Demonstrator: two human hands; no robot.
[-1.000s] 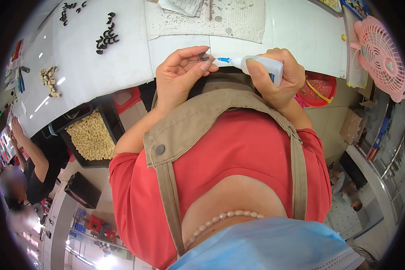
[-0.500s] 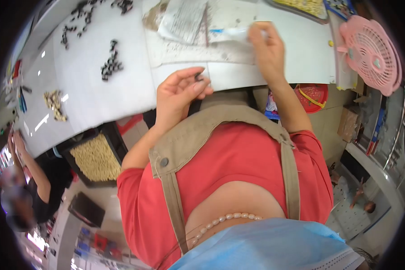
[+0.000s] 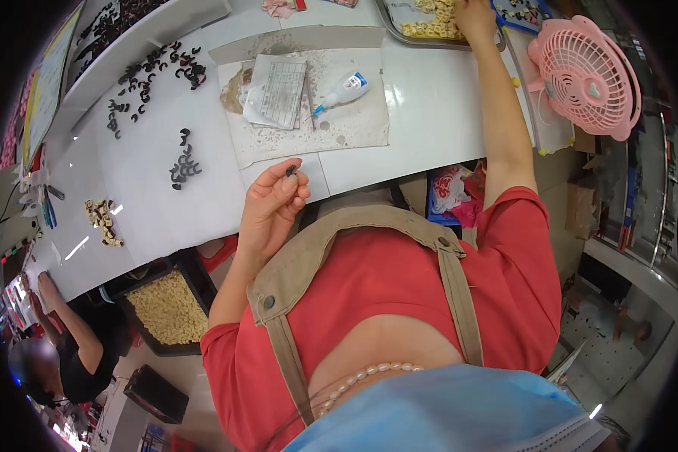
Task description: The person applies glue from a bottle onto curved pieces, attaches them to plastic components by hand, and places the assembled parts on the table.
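Fingers of left hand (image 3: pixel 267 203) pinched on small dark piece (image 3: pixel 291 171); right hand (image 3: pixel 476 22) at grey tray (image 3: pixel 388 24)

Thumb and fingertips of the left hand are closed together, with the small dark piece between their tips, apparently clear of the white table (image 3: pixel 222 192). Skin covers part of it, so I cannot confirm its full outline from my remote position. I judge it light, stiff and probably somewhat slick: weight is no concern, slipping or twisting is. I would take hold across its two sides, pads flat, at modest pressure in case any thin part is brittle.

Just beyond these fingers I record a spotted pale sheet (image 3: pixel 358 134), bearing papers (image 3: pixel 279 92) and, to the fingers' right, a white bottle (image 3: pixel 348 88) lying on its side, blue tip towards the papers. Left of the fingers is a cluster of curved dark pieces (image 3: pixel 185 167); farther left, a group of pale pieces (image 3: pixel 103 222).

Well beyond and right, the right hand reaches over the tray, beside yellowish pieces (image 3: pixel 437 29). Its fingertips meet the edge of my view; whether they grip anything, I cannot determine. Right of that hand stands a pink fan (image 3: pixel 586 79).
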